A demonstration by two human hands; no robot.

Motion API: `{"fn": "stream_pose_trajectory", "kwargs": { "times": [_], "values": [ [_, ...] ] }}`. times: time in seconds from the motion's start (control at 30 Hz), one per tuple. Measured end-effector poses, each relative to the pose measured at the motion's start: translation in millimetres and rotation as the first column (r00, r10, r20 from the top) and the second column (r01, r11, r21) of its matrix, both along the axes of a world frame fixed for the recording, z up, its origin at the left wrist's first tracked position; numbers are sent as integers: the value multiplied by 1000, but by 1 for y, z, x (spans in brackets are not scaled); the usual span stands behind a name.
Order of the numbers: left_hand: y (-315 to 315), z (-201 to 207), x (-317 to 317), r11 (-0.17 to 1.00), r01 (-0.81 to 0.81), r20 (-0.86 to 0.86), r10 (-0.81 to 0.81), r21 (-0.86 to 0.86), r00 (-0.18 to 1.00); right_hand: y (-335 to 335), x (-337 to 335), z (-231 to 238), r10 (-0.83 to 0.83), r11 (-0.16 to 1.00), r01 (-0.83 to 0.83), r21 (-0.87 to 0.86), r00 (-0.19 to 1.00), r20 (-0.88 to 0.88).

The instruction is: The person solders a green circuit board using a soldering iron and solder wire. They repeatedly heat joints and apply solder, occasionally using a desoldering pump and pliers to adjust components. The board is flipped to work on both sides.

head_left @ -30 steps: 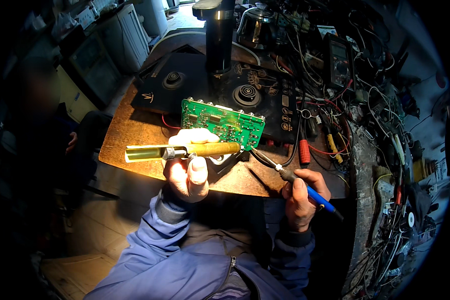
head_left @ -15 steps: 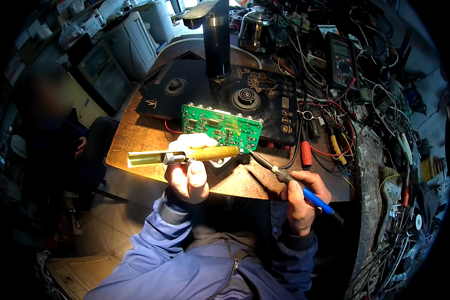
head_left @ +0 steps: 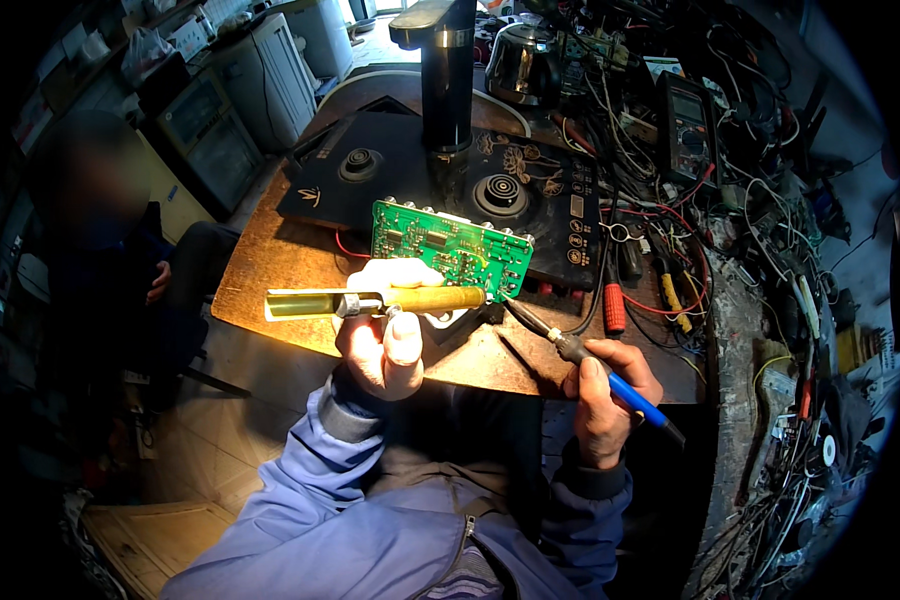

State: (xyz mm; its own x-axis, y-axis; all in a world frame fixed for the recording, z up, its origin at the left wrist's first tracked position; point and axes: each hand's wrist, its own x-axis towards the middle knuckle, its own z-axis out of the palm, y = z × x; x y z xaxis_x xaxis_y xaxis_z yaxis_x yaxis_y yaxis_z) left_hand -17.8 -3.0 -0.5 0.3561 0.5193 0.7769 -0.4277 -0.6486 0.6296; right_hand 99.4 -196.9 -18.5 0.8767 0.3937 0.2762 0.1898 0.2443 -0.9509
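My left hand [head_left: 385, 350] is closed round a yellow solder sucker [head_left: 435, 299], which lies nearly level with its nose toward the right. A green circuit board [head_left: 453, 250] stands tilted just behind that hand, solder side facing me; whether the fingers also grip it is hidden. In my right hand [head_left: 606, 405] is a soldering iron [head_left: 632, 396] with a blue handle, held like a pen. Its tip meets or nearly meets the board's lower right corner, right beside the sucker's nose.
Behind the board, a black two-ring cooktop panel [head_left: 390, 150] lies on the wooden table [head_left: 260, 270], with a tall black dispenser [head_left: 447, 95] above it. A multimeter [head_left: 688, 125], red-handled tool [head_left: 613, 310] and tangled wires crowd the right. Another person [head_left: 160, 280] sits at left.
The whole view has shifted slightly, so everything sits a little to the right. Both hands keep their holds, and the iron's tip stays at the same corner of the circuit board.
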Motion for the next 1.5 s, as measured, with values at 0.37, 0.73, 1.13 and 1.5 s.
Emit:
{"fn": "stream_pose_trajectory", "kwargs": {
  "times": [0.37,0.73,1.13,1.5],
  "values": [
    [-5,5,0,998,32,-3,-32,-53,999,0,1,-3,-7,1000,7,11,1000,13],
    [10,-3,-6,990,-129,185,138,-58,973,-1,-1,1,13,999,-13,30,1000,-7],
    [8,0,-7,997,-64,152,71,-52,986,2,0,-3,5,999,-7,34,998,69],
    [9,-3,-6,998,-34,161,42,-53,986,4,-3,2,30,995,-34,92,999,45]
  ]
}}
